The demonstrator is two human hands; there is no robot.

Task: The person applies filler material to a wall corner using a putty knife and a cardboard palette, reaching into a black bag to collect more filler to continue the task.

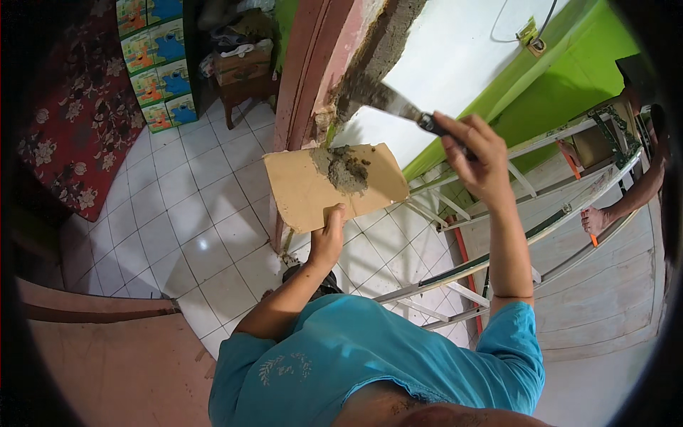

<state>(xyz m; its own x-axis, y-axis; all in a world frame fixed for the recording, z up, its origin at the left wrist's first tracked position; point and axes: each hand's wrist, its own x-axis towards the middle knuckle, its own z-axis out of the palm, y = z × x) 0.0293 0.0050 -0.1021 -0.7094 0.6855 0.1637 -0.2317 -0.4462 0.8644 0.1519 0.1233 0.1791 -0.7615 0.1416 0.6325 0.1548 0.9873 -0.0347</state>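
My left hand (pixel 328 240) grips the near edge of a tan board (pixel 295 188), thumb on top. A lump of wet grey mortar (pixel 347 175) with a few darker crumbs lies on the board. My right hand (pixel 478 151) is closed round the dark handle of a putty knife (pixel 405 108). The knife's blade is blurred and reaches to the rough grey mortar strip (pixel 380 53) beside the pink door frame (pixel 306 71). Whether the blade touches the strip I cannot tell.
A stepladder (pixel 526 245) stands at my right, with another person's bare foot (pixel 596 220) on it. A white panel (pixel 448 60) adjoins the mortar strip. Stacked patterned boxes (pixel 160 67), a small wooden table (pixel 245 75) and a red floral cloth (pixel 78 135) are at the left.
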